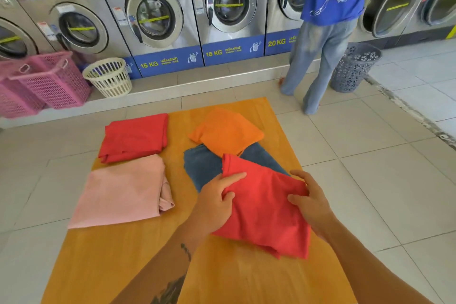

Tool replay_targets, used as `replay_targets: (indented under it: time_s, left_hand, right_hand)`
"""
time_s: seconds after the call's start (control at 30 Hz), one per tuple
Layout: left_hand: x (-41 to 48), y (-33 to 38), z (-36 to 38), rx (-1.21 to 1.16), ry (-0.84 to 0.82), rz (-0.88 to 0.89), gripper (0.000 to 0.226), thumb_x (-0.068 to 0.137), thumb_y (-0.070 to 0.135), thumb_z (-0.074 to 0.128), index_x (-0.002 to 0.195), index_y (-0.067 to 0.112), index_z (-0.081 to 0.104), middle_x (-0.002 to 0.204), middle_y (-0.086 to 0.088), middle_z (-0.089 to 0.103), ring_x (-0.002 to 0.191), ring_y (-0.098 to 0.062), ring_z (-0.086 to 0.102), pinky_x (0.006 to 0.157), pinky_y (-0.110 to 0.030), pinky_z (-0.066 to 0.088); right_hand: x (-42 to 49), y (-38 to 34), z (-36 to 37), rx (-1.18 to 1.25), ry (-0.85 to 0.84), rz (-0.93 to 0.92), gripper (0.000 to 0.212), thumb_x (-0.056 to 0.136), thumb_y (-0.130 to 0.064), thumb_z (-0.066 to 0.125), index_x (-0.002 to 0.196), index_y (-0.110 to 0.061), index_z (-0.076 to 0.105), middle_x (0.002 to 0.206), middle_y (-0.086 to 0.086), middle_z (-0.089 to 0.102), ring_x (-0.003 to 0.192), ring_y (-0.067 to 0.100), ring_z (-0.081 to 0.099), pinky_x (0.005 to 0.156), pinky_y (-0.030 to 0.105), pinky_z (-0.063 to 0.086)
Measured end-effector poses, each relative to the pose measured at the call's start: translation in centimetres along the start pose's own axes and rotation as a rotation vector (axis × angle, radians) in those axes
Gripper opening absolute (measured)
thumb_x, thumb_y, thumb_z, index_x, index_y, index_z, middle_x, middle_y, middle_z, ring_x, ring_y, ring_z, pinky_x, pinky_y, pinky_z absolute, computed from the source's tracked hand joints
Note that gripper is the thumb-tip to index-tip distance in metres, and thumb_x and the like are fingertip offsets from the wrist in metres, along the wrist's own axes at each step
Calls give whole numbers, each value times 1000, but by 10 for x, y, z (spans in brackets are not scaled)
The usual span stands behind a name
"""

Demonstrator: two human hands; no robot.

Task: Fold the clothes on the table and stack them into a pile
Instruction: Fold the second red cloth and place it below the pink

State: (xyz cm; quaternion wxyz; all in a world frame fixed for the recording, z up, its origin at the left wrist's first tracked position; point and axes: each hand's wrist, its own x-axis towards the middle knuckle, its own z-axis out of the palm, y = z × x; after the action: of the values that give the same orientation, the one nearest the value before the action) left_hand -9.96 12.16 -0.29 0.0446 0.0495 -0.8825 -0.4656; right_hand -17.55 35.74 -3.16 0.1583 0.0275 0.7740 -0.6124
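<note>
Both hands grip a red garment (pixel 265 205) on the wooden table (pixel 148 266): the left hand (pixel 217 201) pinches its left edge, the right hand (pixel 308 201) clasps its right edge. It overlaps blue jeans (pixel 201 168); beyond lies an orange garment (pixel 225 131).

bench (pixel 153 254): smooth wood-look top, orange-yellow, slight sheen
red garment (pixel 266 207): soft matt cloth, creased
pink garment (pixel 121 195): matt cloth, smooth
blue garment (pixel 202 168): denim-like cloth, rougher weave
orange garment (pixel 227 131): matt cloth
washing machines (pixel 232 2): brushed metal, glossy glass doors
baskets (pixel 108 76): perforated plastic
floor (pixel 382 180): glazed tiles, faintly glossy
</note>
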Motion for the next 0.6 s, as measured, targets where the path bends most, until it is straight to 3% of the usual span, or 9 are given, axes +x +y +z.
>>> replay_targets:
  time_s: [0.1, 0.17, 0.23, 0.37, 0.43, 0.5, 0.6]
  left_hand:
    - [-23, -18, -34, -125, 136, -60, 59, 90, -2, 51, 126, 44, 62, 123, 38, 49, 113, 21, 45, 88, 4, 31]
    - [-45, -36, -63, -179, 197, -137, 57, 91, 0, 51, 123, 45, 64, 120, 42, 46, 109, 26, 44, 86, 6, 31]
    - [-70, -58, -93, -227, 228, -198, 57, 91, 1, 51, 120, 48, 64, 125, 32, 50, 111, 23, 44, 90, 3, 33]
    - [-128, -109, -146, -321, 315, -310, 55, 94, 6, 52, 115, 56, 64, 125, 36, 47, 118, 10, 46, 99, -15, 39]
    - [-153, -132, -169, -332, 360, -348, 54, 95, 9, 52, 115, 57, 63, 130, 29, 48, 117, 3, 49, 97, -21, 43]
    - [-171, -152, -191, -325, 439, -369, 54, 94, 8, 53, 113, 57, 64, 128, 24, 52, 115, 0, 51, 91, -18, 45]
    - [-191, -175, -216, -339, 510, -419, 52, 92, 7, 53, 113, 54, 65, 129, 17, 54, 115, -5, 53, 97, -28, 48]
  right_hand:
    - [-24, -21, 29, -126, -24, -197, 57, 83, -3, 65, 117, -47, 55, 113, -17, 60, 99, 7, 57, 83, 28, 50]
    - [-39, -34, 59, -162, -51, -290, 45, 86, -10, 68, 113, -44, 57, 112, -31, 57, 100, -2, 55, 83, 23, 46]
    - [-53, -44, 96, -171, -64, -335, 33, 87, -15, 70, 107, -40, 60, 108, -29, 60, 98, 0, 58, 82, 25, 47]
    - [-77, -47, 184, -170, -110, -308, 21, 86, -16, 70, 92, -35, 66, 99, -18, 68, 94, 7, 61, 82, 31, 47]
    - [-87, -45, 227, -186, -138, -316, 20, 87, -15, 69, 87, -34, 67, 94, -17, 68, 90, 5, 61, 78, 26, 44]
    - [-95, -46, 264, -195, -165, -321, 17, 87, -16, 68, 86, -33, 69, 96, -17, 68, 90, 3, 60, 77, 24, 43]
    - [-105, -48, 306, -229, -207, -325, 17, 89, -17, 66, 90, -34, 69, 102, -17, 67, 91, 0, 58, 75, 20, 42]
